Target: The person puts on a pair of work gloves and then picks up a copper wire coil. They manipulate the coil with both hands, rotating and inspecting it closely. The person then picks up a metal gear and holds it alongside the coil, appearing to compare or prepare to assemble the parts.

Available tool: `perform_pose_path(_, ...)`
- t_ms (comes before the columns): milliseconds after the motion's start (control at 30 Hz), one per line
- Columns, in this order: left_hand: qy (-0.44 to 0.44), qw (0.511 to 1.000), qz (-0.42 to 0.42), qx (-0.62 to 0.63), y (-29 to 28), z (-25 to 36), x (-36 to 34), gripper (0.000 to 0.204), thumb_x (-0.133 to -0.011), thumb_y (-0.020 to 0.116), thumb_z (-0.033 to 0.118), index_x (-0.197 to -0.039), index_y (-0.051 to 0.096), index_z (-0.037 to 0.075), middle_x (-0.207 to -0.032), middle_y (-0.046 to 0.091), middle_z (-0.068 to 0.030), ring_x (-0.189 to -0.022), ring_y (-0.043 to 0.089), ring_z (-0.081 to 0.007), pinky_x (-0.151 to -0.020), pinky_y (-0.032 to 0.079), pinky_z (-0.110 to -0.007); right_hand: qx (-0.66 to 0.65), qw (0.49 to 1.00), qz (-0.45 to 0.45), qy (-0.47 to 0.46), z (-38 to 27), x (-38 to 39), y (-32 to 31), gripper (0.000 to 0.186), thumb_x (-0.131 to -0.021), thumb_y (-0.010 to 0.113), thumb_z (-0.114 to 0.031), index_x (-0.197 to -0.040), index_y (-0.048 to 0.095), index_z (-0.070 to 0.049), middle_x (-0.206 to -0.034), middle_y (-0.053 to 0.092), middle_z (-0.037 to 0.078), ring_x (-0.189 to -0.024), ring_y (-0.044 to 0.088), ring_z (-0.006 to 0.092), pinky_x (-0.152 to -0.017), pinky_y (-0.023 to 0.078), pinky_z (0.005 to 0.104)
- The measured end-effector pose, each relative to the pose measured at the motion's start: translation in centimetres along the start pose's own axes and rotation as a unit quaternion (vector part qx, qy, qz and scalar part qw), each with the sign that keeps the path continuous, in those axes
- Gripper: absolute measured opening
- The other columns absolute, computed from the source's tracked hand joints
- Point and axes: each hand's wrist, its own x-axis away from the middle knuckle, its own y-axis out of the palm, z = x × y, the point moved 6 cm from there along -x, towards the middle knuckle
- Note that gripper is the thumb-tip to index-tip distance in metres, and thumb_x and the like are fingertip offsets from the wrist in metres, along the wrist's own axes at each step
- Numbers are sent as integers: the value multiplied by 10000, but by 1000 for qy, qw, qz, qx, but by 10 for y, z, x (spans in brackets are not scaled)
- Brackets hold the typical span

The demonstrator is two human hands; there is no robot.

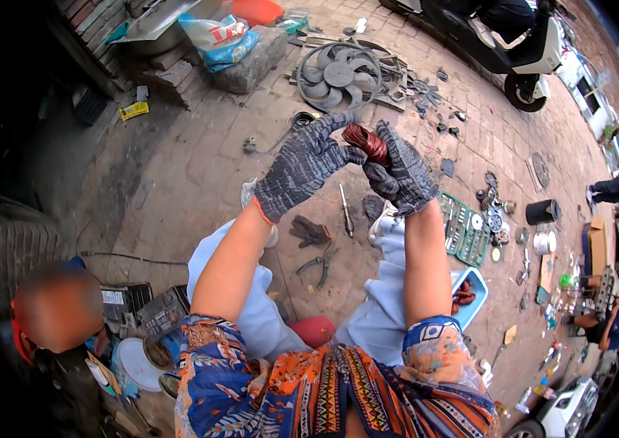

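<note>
Grey knit gloves cover both of my hands, raised over the paving in the upper middle. A bundle of reddish-brown copper wire (368, 143) sits between them. My right hand (404, 174) is closed round its right end, thumb across the front. From the other side my left hand (302, 166) curls at the bundle, its thumb against the lower edge and its fingers by the top; part of that grip is hidden. Below lie a screwdriver (346, 212) with a dark handle, a spare grey glove (310, 231) and pliers (314, 270) with dark green handles.
A round fan (338, 74) lies ahead. On the right are a green socket-tool case (467, 230), a blue basin (479, 293) holding wire bundles, and a black cylinder (542, 212). Batteries (163, 315) stand at left near another person (59, 306). A scooter (506, 58) is parked at upper right.
</note>
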Motion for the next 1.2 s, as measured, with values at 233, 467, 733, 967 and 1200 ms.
perform_pose_path(233,3,988,-111,107,-2,3,2,368,-829,653,82,-1178,562,10,-1027,642,-49,-956,567,-114,-861,461,-287,-248,968,-49,-7,15,6,26,541,-821,596,-299,-1252,441,-13,-934,615,86,-718,598,193,-645,498,300)
perform_pose_path(467,-43,989,74,124,-19,-17,5,152,-858,597,84,-983,616,-1,-857,637,-76,-768,579,-116,-688,477,-277,-569,793,-125,177,-37,-1,29,732,-878,374,-625,-1238,460,7,-980,612,124,-671,602,160,-585,507,259)
perform_pose_path(733,28,988,147,-30,-22,-8,5,109,-864,586,83,-922,652,19,-819,638,-90,-695,571,-134,-623,456,-280,-186,979,84,-11,-51,-3,12,632,-729,761,-129,-1259,432,-26,-1009,579,73,-848,567,107,-753,492,265)
perform_pose_path(967,-158,955,75,239,-7,-9,0,199,-838,672,245,-955,650,85,-644,531,61,-496,387,-11,-448,298,-179,-251,957,113,86,-49,-1,12,301,-866,610,-109,-1146,566,-9,-837,639,48,-667,587,82,-587,494,222)
perform_pose_path(1200,-190,958,-26,215,-15,-5,3,251,-884,610,211,-1064,617,35,-756,605,21,-556,463,-29,-498,384,-185,-354,926,75,109,-52,0,-3,313,-876,598,-118,-1154,568,23,-798,648,84,-628,600,107,-555,498,222)
